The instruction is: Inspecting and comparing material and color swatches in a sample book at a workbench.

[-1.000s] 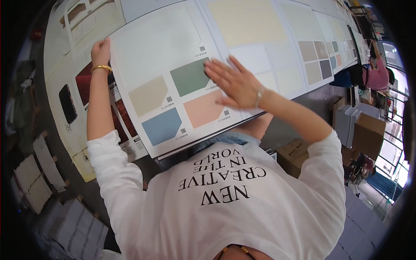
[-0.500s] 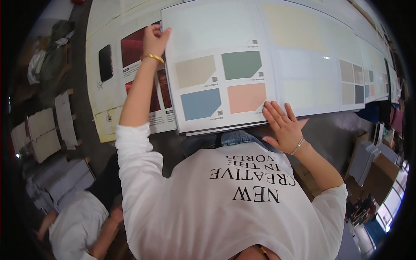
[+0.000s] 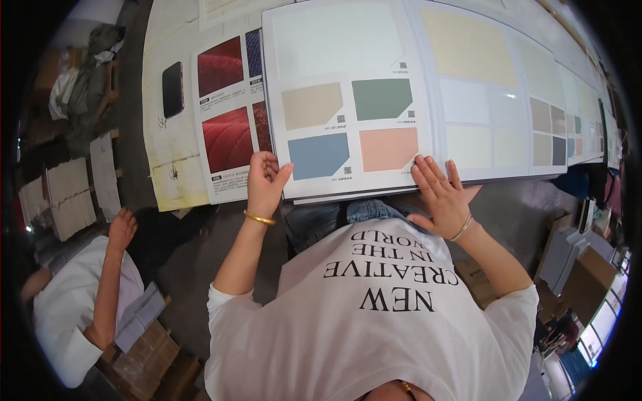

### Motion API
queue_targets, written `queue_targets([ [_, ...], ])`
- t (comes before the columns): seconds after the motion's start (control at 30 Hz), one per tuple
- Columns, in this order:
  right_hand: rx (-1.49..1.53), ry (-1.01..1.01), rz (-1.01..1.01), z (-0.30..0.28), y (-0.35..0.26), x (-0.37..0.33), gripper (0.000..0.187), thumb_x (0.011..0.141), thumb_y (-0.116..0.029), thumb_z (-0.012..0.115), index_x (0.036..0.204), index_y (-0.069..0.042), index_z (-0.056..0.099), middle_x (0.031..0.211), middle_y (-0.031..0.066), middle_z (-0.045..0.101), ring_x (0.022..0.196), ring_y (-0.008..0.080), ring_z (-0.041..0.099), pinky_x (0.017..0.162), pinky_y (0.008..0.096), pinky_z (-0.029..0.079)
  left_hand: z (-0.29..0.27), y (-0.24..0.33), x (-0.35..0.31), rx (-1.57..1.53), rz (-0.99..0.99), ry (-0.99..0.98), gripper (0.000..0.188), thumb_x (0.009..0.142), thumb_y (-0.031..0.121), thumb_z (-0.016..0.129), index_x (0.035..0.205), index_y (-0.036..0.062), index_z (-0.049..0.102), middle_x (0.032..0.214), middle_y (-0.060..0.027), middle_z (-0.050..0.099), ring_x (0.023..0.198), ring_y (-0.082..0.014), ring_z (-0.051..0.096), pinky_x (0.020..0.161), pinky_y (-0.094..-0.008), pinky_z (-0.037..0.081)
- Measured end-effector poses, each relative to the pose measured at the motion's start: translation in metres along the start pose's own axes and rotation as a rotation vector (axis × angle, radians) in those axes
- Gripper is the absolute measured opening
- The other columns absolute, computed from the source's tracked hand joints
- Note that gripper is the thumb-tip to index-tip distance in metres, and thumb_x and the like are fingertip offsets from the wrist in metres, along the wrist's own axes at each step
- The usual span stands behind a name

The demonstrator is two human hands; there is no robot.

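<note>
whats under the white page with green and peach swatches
The white swatch page overlaps a white sheet with red pictures, whose right part is hidden. A pale layer's edge shows beneath the page; anything else is covered.

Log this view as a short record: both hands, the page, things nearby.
Left hand: at the swatch page's left edge, fingers curled, thumb apart
Right hand: fingers extended, at the page's near right corner
Swatches: beige, green, blue, peach
On table, left: phone, sheet with red samples
Background: person in white top, lower left
</note>
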State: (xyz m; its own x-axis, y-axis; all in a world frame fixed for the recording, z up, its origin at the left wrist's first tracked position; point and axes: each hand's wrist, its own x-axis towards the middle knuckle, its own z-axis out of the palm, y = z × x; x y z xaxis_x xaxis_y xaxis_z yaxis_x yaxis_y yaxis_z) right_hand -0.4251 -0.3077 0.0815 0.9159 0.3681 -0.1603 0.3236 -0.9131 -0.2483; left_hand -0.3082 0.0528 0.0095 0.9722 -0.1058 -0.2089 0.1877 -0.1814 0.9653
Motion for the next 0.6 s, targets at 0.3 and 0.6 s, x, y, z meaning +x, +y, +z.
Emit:
queue_targets([
  [0.3,0.041,0.034,-0.217,0.001,-0.044,0.096,0.081,0.092,-0.056,0.046,0.151,-0.004,0.030,0.160,0.0089,0.027,0.149,0.0223,0.022,0.120,0.0527,0.009,-0.004,0.010,-0.014,0.110,-0.130,-0.092,0.025,0.094,0.013,0.067,0.079,0.0046,0.048,0.059,0.0068,0.043,0.055,-0.0007,0.033,0.048,-0.0214,0.025],
  [0.6,0.087,0.024,-0.325,0.012,-0.043,0.086,0.079,0.094,-0.055,0.044,0.151,-0.002,0.030,0.159,0.0111,0.028,0.149,0.0248,0.022,0.120,0.0511,0.010,-0.007,0.019,-0.041,0.234,-0.271,-0.119,0.030,0.096,0.017,0.063,0.074,0.0032,0.050,0.058,-0.0001,0.053,0.050,-0.0064,0.051,0.046,-0.0235,0.040],
])
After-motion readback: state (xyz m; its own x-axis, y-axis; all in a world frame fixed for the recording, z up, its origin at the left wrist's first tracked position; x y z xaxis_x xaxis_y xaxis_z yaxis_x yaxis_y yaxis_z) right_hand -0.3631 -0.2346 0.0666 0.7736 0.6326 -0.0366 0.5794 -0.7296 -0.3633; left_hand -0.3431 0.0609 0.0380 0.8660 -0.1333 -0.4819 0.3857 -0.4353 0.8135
